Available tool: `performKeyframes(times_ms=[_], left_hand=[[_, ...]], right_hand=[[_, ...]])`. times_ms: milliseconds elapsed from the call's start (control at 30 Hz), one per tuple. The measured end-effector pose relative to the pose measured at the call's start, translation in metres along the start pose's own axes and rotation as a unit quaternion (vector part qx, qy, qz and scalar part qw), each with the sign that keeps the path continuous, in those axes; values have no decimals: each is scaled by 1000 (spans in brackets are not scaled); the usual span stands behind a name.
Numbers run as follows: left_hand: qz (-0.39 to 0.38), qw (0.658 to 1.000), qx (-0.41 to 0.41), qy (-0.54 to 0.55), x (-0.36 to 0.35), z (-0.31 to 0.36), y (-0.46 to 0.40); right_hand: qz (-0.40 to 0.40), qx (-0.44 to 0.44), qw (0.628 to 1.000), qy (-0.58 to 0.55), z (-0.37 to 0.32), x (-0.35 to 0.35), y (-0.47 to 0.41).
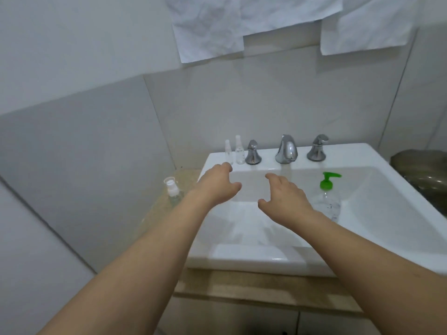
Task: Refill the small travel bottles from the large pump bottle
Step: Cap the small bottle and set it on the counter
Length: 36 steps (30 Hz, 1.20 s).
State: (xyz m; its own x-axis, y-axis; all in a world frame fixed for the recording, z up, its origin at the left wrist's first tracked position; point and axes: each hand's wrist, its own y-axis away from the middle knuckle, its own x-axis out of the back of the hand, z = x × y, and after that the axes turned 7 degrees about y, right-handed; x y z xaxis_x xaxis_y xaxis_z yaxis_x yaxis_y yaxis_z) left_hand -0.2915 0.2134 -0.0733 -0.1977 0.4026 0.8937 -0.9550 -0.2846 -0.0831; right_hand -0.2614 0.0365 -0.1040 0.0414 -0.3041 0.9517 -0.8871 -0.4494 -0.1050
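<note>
Over the white sink [273, 258], both arms are reaching forward: the left hand [217, 187] and right hand [284, 197] are hovering with fingers loosely spread, holding nothing. Two small clear travel bottles [234, 152] are standing on the sink's back rim beside the taps. One clear pump bottle [326, 200], green-topped, is standing inside the sink.

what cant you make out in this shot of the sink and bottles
Head view:
- Pump bottle: lower part hidden by the right hand.
- Two small bottles by the taps: too small to tell fill level.
- Left hand: fingertips point away.
- Dark thing: cut off by the right edge.
</note>
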Motion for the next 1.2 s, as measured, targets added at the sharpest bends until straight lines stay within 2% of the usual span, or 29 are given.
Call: performKeyframes(times_ms=[167,367,567,833,967,1200], left_hand=[[-56,998,-3,25,-43,40,-8],[-144,989,-20,-3,-104,78,-24],[-193,978,8,79,-154,106,-48],[-213,970,31,114,-193,115,-70],[-181,971,43,151,-205,122,-72],[-139,970,2,201,-198,139,-65]], right_hand=[[-42,-79,996,-20,73,14,11],[-108,-179,978,4,149,15,7],[-123,-175,976,-33,197,2,-16],[-143,-111,978,-102,220,-20,-45],[-108,-119,977,-137,226,-28,-48],[-73,-148,974,-157,238,-8,-42]])
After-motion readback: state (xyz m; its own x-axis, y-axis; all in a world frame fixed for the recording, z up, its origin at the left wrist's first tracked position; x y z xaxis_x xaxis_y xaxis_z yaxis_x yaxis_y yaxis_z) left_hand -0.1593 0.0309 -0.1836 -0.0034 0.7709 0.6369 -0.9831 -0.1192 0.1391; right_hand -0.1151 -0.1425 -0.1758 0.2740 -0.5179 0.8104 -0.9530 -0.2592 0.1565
